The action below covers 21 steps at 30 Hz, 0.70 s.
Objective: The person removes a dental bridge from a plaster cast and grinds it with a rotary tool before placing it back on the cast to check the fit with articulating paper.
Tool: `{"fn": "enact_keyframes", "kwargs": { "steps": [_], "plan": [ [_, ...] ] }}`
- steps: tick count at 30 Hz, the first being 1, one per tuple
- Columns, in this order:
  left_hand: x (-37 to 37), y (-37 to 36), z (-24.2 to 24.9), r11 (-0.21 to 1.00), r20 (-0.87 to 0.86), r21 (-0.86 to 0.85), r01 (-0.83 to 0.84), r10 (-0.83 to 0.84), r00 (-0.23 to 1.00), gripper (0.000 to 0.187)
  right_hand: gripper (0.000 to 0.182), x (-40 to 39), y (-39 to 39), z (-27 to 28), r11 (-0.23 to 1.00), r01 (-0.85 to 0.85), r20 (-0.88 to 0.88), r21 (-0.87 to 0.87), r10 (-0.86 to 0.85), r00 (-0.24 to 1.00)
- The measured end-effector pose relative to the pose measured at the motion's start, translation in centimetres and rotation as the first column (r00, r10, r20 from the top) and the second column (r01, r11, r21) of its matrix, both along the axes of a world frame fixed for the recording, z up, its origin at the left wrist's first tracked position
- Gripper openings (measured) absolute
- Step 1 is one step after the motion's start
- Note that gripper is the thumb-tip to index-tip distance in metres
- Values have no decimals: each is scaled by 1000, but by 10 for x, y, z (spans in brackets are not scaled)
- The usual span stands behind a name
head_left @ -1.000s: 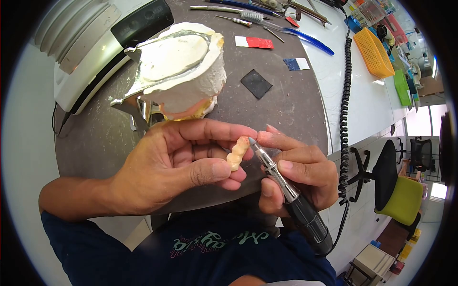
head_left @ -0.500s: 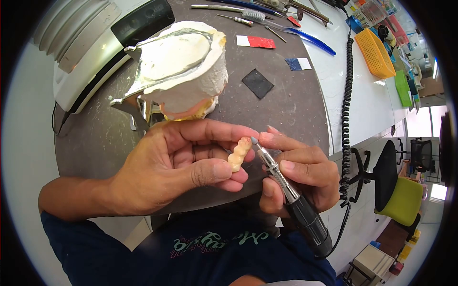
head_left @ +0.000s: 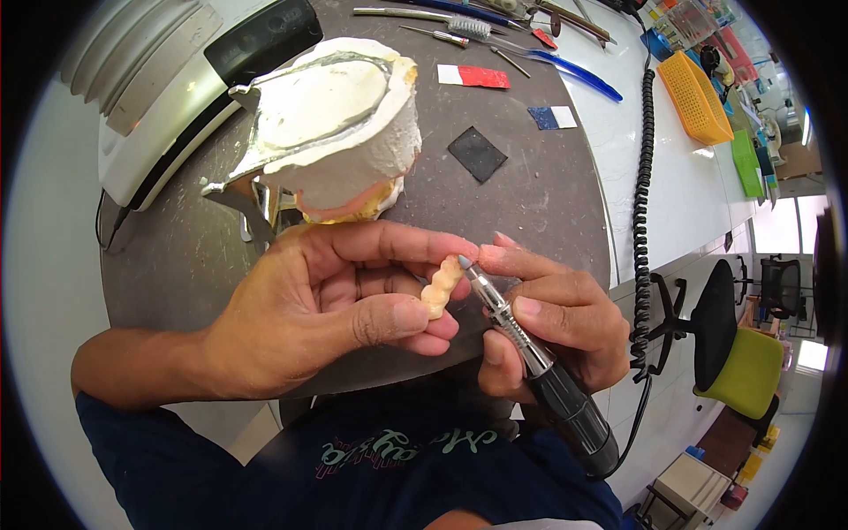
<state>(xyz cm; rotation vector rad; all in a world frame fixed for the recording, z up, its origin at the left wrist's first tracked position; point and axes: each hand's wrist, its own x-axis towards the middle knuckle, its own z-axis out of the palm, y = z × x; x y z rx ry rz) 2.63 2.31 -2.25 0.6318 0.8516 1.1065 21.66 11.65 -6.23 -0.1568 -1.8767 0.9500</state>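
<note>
Between thumb and fingers, my left hand [head_left: 327,305] pinches a cream-coloured dental bridge [head_left: 439,290] of several joined teeth. My right hand [head_left: 565,322] is closed round a dental handpiece [head_left: 548,380] with a silver front and a black grip. Its grey pointed tip [head_left: 465,261] is at the upper end of the bridge and seems to touch it. My two hands meet near the index fingertips. Just beyond my left hand stands a white plaster dental model [head_left: 344,132] in a metal articulator [head_left: 256,199], with pink and yellow at its lower part.
A white and black suction unit [head_left: 203,106] stands left of the model. Black [head_left: 478,155], red-white [head_left: 474,77] and blue-white paper pieces [head_left: 552,118] lie on the grey bench. Brushes and tools [head_left: 495,35] lie at the back. A coiled black cord [head_left: 644,194] runs down the right edge.
The handpiece tip has shifted slightly left and down against the bridge's upper end. The reddish marks there look fainter. My left hand has barely moved.
</note>
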Motion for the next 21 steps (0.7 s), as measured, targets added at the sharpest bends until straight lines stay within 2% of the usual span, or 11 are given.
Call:
{"fn": "enact_keyframes", "kwargs": {
  "steps": [1, 4, 14, 16, 20, 21],
  "plan": [
    [1, 1, 0, 1000, 2, 0, -2, 2, 1000, 47, 31, 1, 2, -1, 998, -10, 12, 60, 9, 1000],
    [2, 1, 1, 1000, 8, 4, -18, 18, 1000, 48, 30, -1, -2, -2, 1000, 17, -34, -6, -17, 999],
    [1, 0, 1, 1000, -8, -12, -10, 10, 1000, 47, 31, 0, 0, -1, 998, 13, 38, 68, -15, 999],
    [2, 0, -1, 1000, 14, 9, -18, 18, 1000, 47, 31, 0, -2, -2, 1000, 21, -14, -6, -21, 1000],
    [2, 1, 1, 1000, 16, -11, -17, 17, 1000, 47, 32, 0, -3, -2, 1000, 26, -1, -5, -26, 1000],
    [2, 1, 0, 1000, 13, -4, -15, 16, 1000, 47, 32, -1, -4, -1, 998, 26, -26, -52, -27, 999]
  ]
}}
